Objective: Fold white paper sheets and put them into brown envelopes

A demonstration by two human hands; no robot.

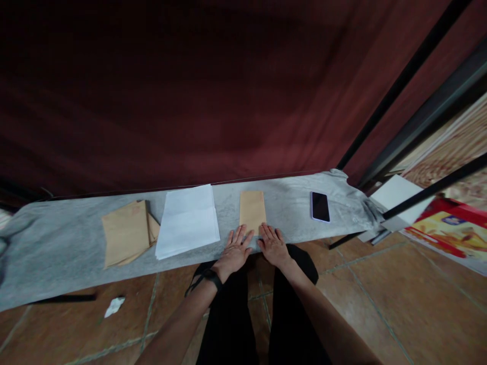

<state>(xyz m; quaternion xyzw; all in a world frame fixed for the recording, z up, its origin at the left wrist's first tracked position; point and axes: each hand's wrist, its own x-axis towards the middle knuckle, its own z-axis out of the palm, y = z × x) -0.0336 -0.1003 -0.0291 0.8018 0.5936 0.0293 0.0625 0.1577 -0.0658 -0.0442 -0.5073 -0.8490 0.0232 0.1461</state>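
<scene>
A single brown paper envelope [251, 207] lies upright before me on the grey cloth-covered table. My left hand [236, 249] rests flat at its lower left corner, fingers spread. At the lower right corner, my right hand [273, 244] lies with its fingers stretched out over the edge. Neither hand grips anything. To the left is a stack of white paper sheets [188, 220], slightly fanned. Farther left sits a loose pile of brown envelopes [127, 230]. A phone [320, 207] with a dark screen and pale purple case lies to the right.
The narrow table's grey cloth [68, 238] is wrinkled at both ends. A dark red curtain [213, 101] hangs behind it. Black metal poles [403, 86] slant at the right, near a white box [399, 197] and a red-yellow carton [452, 233]. Crumpled white paper [114, 306] lies on the tiled floor.
</scene>
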